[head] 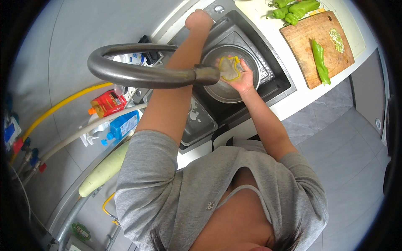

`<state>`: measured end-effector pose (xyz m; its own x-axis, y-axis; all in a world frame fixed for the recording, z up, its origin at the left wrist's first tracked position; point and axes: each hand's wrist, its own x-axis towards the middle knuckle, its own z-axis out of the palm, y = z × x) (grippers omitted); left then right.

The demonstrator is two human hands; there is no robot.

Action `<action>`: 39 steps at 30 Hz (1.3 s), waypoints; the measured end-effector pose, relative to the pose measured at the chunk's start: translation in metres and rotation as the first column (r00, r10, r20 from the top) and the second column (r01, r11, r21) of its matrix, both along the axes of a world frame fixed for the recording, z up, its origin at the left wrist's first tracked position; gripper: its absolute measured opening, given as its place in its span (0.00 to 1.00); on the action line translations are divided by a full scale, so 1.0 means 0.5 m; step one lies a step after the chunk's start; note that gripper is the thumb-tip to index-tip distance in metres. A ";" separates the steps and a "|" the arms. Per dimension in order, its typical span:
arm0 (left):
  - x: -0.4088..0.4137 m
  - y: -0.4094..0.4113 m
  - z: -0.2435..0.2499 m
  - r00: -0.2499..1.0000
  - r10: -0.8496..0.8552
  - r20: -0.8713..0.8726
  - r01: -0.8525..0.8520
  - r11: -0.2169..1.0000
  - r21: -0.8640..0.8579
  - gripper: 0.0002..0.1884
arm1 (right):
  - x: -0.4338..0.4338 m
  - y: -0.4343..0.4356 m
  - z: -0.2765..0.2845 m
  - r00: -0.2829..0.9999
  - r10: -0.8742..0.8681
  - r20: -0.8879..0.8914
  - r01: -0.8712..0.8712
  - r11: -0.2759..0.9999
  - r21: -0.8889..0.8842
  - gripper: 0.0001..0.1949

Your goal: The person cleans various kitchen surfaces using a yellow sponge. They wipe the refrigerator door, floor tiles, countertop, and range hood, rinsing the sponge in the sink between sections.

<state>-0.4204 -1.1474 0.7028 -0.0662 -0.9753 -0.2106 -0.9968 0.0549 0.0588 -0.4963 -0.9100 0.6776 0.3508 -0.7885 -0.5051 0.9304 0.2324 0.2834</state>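
My right hand [243,80] is palm up under the faucet [207,75] spout, with a greyish-beige cloth [228,70] with yellow edging lying across its palm and fingers. Beneath it, a round metal pan [216,94] sits in the dark sink basin [279,91]. My left arm reaches past the faucet, and my left hand [199,20] is curled at the far edge of the sink. A small pale edge shows beside that hand, but its fingers are hidden, so whether it grips anything is unclear.
A wooden cutting board [301,47] on the right counter carries a green pepper [320,62] and chopped bits [337,40]. More green peppers [298,11] lie behind it. At left are a red pouch [108,103], a blue bottle [124,125] and a long pale green gourd [103,171].
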 end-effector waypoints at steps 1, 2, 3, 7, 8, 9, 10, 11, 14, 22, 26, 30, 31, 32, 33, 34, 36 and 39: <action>0.000 0.000 0.001 1.000 0.006 -0.001 -0.006 1.000 -0.001 0.17 | -0.004 0.001 0.005 0.999 0.000 0.046 0.004 0.996 -0.084 0.21; 0.000 0.001 0.001 1.000 0.012 -0.001 -0.012 1.000 0.005 0.17 | -0.007 0.004 0.005 0.999 0.018 0.043 -0.013 0.993 -0.114 0.21; 0.000 0.001 0.002 1.000 0.015 -0.006 -0.015 1.000 -0.005 0.16 | -0.009 0.007 0.000 0.999 0.024 0.029 -0.020 0.991 -0.130 0.21; -0.001 0.004 0.003 1.000 0.009 -0.004 -0.009 1.000 -0.022 0.16 | -0.007 0.016 -0.048 0.959 0.021 0.282 0.023 0.988 -0.150 0.21; -0.001 0.004 0.002 1.000 0.003 0.002 -0.003 1.000 -0.024 0.16 | -0.003 0.014 -0.061 0.968 0.048 0.245 -0.014 0.990 -0.139 0.20; -0.001 0.005 0.001 0.999 -0.026 0.022 0.027 0.999 -0.026 0.16 | 0.000 0.013 -0.072 0.976 0.069 0.206 -0.050 0.994 -0.099 0.18; 0.001 0.005 -0.001 0.998 -0.056 0.041 0.057 0.998 -0.028 0.16 | 0.005 0.009 -0.080 0.986 0.085 0.143 -0.090 0.996 0.026 0.17; 0.002 0.005 -0.003 0.995 -0.087 0.059 0.089 0.996 -0.030 0.16 | 0.011 0.006 -0.084 0.985 0.157 0.072 -0.159 0.987 0.018 0.15; 0.018 0.003 -0.013 0.992 -0.129 -0.013 0.126 0.985 -0.115 0.16 | 0.033 -0.007 -0.079 0.916 0.359 -0.181 -0.302 0.911 0.280 0.11; 0.080 -0.030 -0.039 0.729 -0.682 0.062 0.673 0.696 -0.250 0.10 | 0.048 -0.001 -0.083 0.858 0.464 -0.220 -0.347 0.840 0.416 0.12; 0.087 -0.033 -0.037 0.645 -0.761 0.077 0.737 0.592 -0.326 0.08 | 0.026 0.007 -0.100 0.955 0.295 0.023 -0.294 0.939 0.178 0.10; 0.073 -0.022 -0.021 0.758 -0.651 0.028 0.644 0.742 -0.187 0.12 | 0.005 0.014 -0.053 0.983 0.161 0.093 -0.168 0.983 0.072 0.20; 0.062 -0.014 -0.018 0.822 -0.569 0.003 0.563 0.813 -0.148 0.14 | 0.000 0.018 -0.033 0.992 0.119 0.048 -0.120 0.993 0.013 0.22; 0.055 -0.001 -0.014 0.861 -0.507 -0.038 0.494 0.852 -0.173 0.16 | -0.005 0.022 -0.011 0.994 0.102 0.035 -0.102 0.995 -0.018 0.23; 0.046 0.014 -0.009 0.893 -0.443 -0.083 0.421 0.885 -0.197 0.18 | -0.011 0.027 0.009 0.994 0.085 0.063 -0.077 0.989 -0.125 0.24; 0.045 0.040 -0.004 0.901 -0.407 -0.152 0.355 0.891 -0.282 0.20 | -0.018 0.032 0.026 0.996 0.084 0.035 -0.077 0.983 -0.169 0.25; 0.040 0.114 0.005 0.878 -0.392 -0.274 0.208 0.829 -0.519 0.25 | -0.030 0.041 0.046 0.994 0.094 0.057 -0.072 0.949 -0.307 0.25; 0.053 0.288 0.029 0.603 -0.258 -0.755 -0.057 0.930 -0.363 0.28 | -0.039 0.048 0.041 0.995 0.102 0.010 -0.094 0.948 -0.305 0.22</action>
<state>-0.3939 -1.0035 0.7175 -0.1520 -0.9452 0.2889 -0.5574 0.3234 0.7647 -0.5160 -0.8861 0.6981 0.4441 -0.8641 -0.2369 0.8919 0.4012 0.2087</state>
